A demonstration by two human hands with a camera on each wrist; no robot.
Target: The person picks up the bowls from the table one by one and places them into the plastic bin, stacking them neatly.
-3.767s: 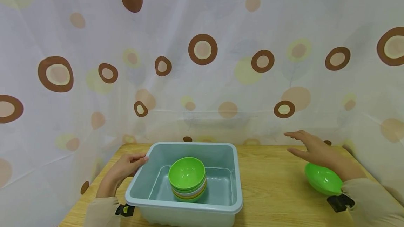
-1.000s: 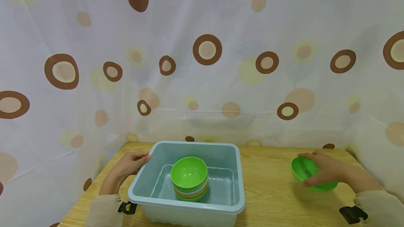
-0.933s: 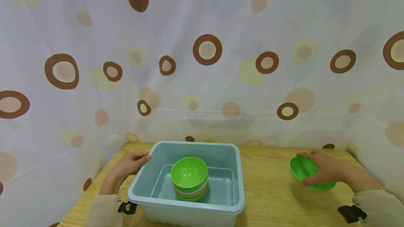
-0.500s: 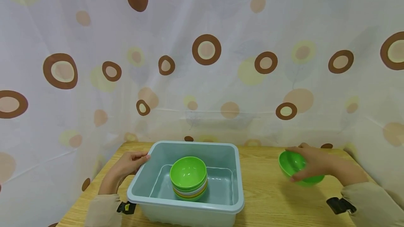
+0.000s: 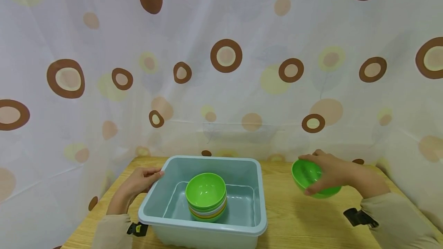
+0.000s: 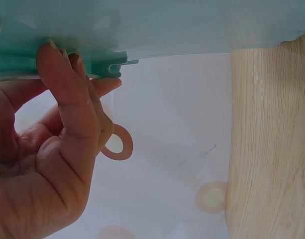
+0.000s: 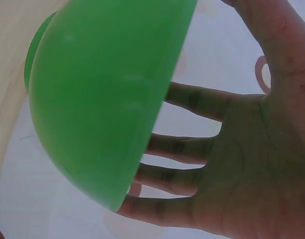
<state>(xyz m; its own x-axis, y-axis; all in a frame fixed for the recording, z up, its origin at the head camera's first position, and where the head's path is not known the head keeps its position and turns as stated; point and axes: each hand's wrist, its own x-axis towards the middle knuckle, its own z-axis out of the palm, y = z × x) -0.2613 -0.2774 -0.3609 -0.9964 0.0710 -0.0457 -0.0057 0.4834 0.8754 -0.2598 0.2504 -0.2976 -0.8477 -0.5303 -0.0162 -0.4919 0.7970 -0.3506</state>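
Note:
My left hand (image 5: 136, 183) pinches the left rim of a pale blue-grey plastic basin (image 5: 200, 224); in the left wrist view the fingers (image 6: 75, 107) curl at the rim's underside. Inside the basin stands a stack of bowls (image 5: 205, 191), green on top with white and yellow edges below. To the right of the basin, my right hand (image 5: 332, 174) holds a green bowl (image 5: 306, 173) by its rim, tilted a little and raised over the table. The right wrist view shows the outside of this bowl (image 7: 102, 94), its foot ring facing the wood, and the fingers reaching behind its rim.
The light wooden table (image 5: 283, 206) runs back to a white curtain (image 5: 256, 95) with brown and yellow circles, which also hangs along both sides. The basin's right wall (image 5: 262, 195) lies between the held bowl and the stack.
My right hand, earlier open above the green bowl at the far right, has gripped it, lifted it and carried it left toward the basin. The left hand has stayed on the rim.

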